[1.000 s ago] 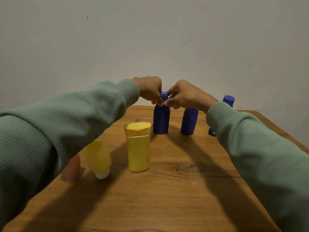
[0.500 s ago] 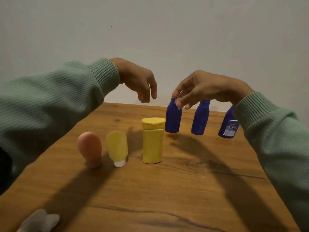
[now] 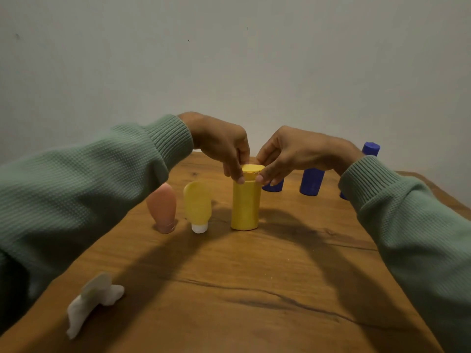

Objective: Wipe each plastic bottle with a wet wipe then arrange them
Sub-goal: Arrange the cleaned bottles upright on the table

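Fingertips of the left hand [image 3: 224,146] and right hand [image 3: 288,151] pinch the yellow bottle's cap [image 3: 252,171]. The yellow bottle [image 3: 246,207] stands upright at frame centre on the surface [image 3: 254,289].

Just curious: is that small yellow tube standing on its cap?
Yes: the small yellow tube stands inverted, its white cap down on the table.

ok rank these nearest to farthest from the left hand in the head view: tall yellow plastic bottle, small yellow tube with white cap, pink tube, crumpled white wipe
1. Tall yellow plastic bottle: left hand pinches its cap.
2. Small yellow tube with white cap: just left.
3. Pink tube: further left.
4. Crumpled white wipe: far front left.
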Action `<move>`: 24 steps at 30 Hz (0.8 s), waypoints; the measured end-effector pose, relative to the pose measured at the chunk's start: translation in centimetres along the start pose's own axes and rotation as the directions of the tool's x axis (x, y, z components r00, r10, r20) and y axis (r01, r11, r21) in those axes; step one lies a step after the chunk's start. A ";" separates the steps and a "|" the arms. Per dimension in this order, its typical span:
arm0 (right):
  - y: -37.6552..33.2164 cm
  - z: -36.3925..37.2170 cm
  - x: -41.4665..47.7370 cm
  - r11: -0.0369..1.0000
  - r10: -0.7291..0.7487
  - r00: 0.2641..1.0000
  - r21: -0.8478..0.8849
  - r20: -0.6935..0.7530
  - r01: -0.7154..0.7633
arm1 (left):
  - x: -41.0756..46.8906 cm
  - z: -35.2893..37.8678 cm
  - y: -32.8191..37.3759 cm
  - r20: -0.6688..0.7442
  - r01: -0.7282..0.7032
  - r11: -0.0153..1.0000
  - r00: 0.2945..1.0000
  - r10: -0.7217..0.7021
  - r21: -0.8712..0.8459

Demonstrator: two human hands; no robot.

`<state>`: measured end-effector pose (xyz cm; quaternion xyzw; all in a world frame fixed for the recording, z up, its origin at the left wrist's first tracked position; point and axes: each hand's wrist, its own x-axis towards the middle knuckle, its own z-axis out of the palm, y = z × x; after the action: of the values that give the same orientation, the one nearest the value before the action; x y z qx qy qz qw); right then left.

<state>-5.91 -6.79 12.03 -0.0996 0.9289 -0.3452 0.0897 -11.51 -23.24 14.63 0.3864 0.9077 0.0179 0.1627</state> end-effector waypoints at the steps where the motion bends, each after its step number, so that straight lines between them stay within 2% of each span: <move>1: 0.0 0.1 0.1 1.000 -0.002 1.000 0.010 -0.007 0.003 | 0.2 0.1 -0.1 -0.019 -0.009 1.000 1.000 0.009 -0.003; 4: 0.1 0.1 0.8 0.999 -0.009 0.999 0.036 -0.050 0.010 | 0.7 -0.2 -0.7 -0.082 -0.017 0.999 0.997 0.015 -0.029; 9: 0.3 -0.7 3.6 0.998 -0.032 0.959 0.041 -0.281 0.045 | 2.7 -1.1 -3.0 -0.300 -0.030 0.984 0.954 -0.024 -0.174; 12: 0.9 -0.7 6.2 0.999 -0.041 0.928 -0.008 -0.371 0.040 | 4.6 -0.9 -4.0 -0.389 -0.014 0.981 0.919 -0.064 -0.196; 17: 2.8 -0.1 9.5 0.999 -0.001 0.898 -0.032 -0.440 -0.015 | 7.2 -0.4 -5.0 -0.406 0.027 0.980 0.908 -0.106 -0.196; 24: 3.9 0.2 11.1 1.000 0.008 0.886 -0.014 -0.463 -0.017 | 9.0 -0.4 -6.1 -0.408 0.043 0.981 0.905 -0.119 -0.192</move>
<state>-17.03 -6.77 8.19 -0.0091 0.9272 -0.3501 -0.1331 -21.73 -21.10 11.52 0.3194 0.9314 0.1745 -0.0006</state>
